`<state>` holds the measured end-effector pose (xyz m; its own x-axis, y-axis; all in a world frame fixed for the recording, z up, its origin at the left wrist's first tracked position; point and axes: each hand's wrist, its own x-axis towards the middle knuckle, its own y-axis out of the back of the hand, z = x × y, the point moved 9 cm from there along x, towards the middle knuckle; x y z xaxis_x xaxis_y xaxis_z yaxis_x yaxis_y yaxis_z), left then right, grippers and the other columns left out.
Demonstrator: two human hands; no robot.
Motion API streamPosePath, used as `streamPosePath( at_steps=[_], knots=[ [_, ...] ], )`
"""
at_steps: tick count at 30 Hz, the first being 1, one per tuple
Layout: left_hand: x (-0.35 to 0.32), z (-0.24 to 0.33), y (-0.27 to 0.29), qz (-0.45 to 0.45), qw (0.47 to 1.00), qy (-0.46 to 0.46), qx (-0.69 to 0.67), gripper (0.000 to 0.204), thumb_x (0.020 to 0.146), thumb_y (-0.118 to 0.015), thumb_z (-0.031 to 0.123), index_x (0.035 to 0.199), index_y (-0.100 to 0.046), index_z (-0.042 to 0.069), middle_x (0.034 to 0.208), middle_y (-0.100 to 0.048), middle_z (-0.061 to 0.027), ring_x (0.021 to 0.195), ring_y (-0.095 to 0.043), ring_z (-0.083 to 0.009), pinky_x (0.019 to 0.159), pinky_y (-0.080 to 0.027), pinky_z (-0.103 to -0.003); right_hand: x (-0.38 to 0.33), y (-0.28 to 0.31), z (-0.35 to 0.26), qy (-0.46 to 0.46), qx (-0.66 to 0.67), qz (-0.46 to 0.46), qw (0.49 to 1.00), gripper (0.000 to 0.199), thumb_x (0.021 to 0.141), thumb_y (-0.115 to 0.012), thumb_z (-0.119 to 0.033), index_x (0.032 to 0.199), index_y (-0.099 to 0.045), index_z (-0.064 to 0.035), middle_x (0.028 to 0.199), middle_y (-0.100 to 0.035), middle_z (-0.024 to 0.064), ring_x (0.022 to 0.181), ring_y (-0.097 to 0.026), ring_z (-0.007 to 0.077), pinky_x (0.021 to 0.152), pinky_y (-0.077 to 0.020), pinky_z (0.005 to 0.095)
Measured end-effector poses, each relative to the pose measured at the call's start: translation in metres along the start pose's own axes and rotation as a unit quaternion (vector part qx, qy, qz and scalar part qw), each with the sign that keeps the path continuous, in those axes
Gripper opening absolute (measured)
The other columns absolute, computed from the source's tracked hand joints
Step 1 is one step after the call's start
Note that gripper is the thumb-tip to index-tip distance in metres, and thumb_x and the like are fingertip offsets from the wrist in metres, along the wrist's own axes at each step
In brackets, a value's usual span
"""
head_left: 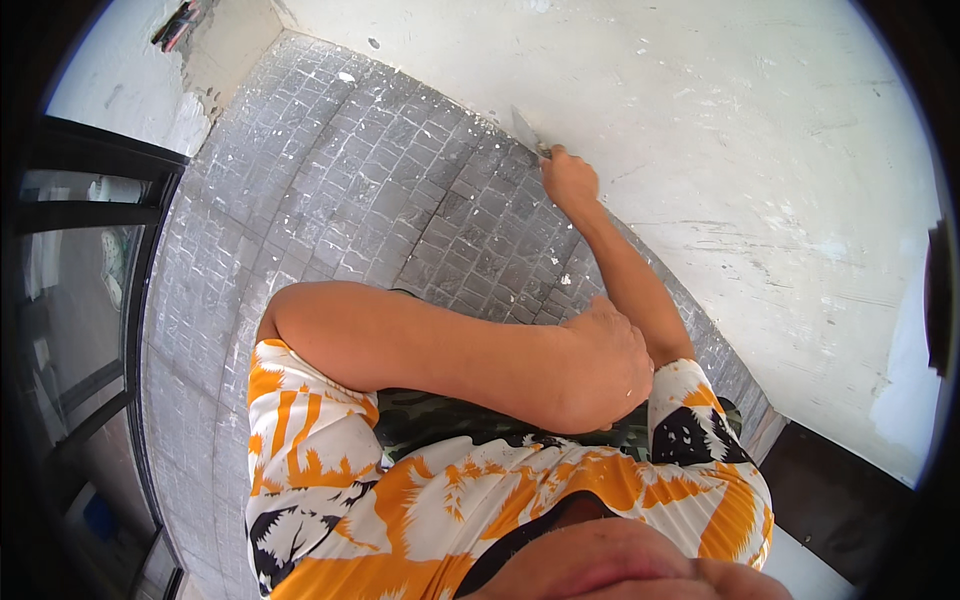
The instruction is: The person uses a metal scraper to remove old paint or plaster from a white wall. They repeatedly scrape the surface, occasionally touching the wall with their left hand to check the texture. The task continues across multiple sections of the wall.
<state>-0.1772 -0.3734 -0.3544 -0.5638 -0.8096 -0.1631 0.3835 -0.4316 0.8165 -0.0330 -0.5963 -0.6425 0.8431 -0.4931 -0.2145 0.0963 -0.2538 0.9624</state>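
My right hand [571,180] reaches far out along the foot of the wall and is closed round the handle of a putty knife [524,128]. Its pale metal blade points up and to the left, at or very near the wall surface; contact is hard to make out. My left arm is bent across my body. The left hand [618,345] is near my right forearm, its fingers curled in. What is inside those fingers, if anything, is hidden from this view.
A scuffed, patchy white wall [720,120] rises along the far and right side. Grey block-patterned floor [340,190] lies below, scattered with white flecks and chips. Black-framed glass doors [135,300] stand at left. A dark panel [835,490] is at lower right.
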Motion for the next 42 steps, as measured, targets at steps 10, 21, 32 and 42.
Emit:
streamPosePath(
  at_steps=[10, 21, 32, 42],
  knots=[
    [-0.047, -0.047, 0.019, 0.144, 0.986, 0.062, -0.053, 0.064, 0.092, -0.072, 0.034, 0.136, -0.054, -0.008, 0.120, -0.061, -0.0292, 0.113, -0.062, -0.0426, 0.096, -0.050, -0.050, -0.185, 0.289, 0.125, -0.161, 0.249, 0.120, 0.948, 0.031, 0.097, -0.066, -0.023, 0.125, -0.074, -0.0094, 0.067, -0.059, -0.0023, 0.056, -0.049, 0.0033, 0.047, -0.0355, 0.0220],
    [-0.036, -0.054, 0.016, 0.086, 0.993, 0.036, -0.069, 0.064, 0.090, -0.075, 0.035, 0.135, -0.056, -0.007, 0.122, -0.062, -0.0282, 0.116, -0.062, -0.0420, 0.097, -0.049, -0.049, -0.168, 0.285, 0.057, -0.147, 0.330, 0.175, 0.916, 0.038, 0.101, -0.063, -0.032, 0.127, -0.073, -0.0068, 0.072, -0.064, 0.0014, 0.059, -0.056, 0.0051, 0.049, -0.0396, 0.0197],
    [-0.031, -0.055, 0.005, 0.067, 0.994, 0.028, -0.082, 0.066, 0.090, -0.074, 0.037, 0.136, -0.055, -0.006, 0.126, -0.062, -0.0278, 0.118, -0.062, -0.0416, 0.099, -0.049, -0.050, -0.162, 0.287, 0.054, -0.136, 0.311, 0.206, 0.918, 0.037, 0.100, -0.066, -0.030, 0.127, -0.073, -0.0066, 0.070, -0.062, 0.0009, 0.052, -0.052, 0.0056, 0.044, -0.0382, 0.0220],
    [-0.026, -0.031, 0.005, 0.042, 0.994, -0.019, -0.099, 0.065, 0.091, -0.073, 0.038, 0.138, -0.056, -0.003, 0.125, -0.063, -0.0265, 0.119, -0.062, -0.0415, 0.100, -0.050, -0.049, -0.019, 0.270, -0.135, 0.082, 0.466, 0.203, 0.857, 0.042, 0.100, -0.063, -0.037, 0.126, -0.069, -0.0043, 0.071, -0.061, 0.0008, 0.059, -0.054, 0.0072, 0.049, -0.0411, 0.0246]
  ],
)
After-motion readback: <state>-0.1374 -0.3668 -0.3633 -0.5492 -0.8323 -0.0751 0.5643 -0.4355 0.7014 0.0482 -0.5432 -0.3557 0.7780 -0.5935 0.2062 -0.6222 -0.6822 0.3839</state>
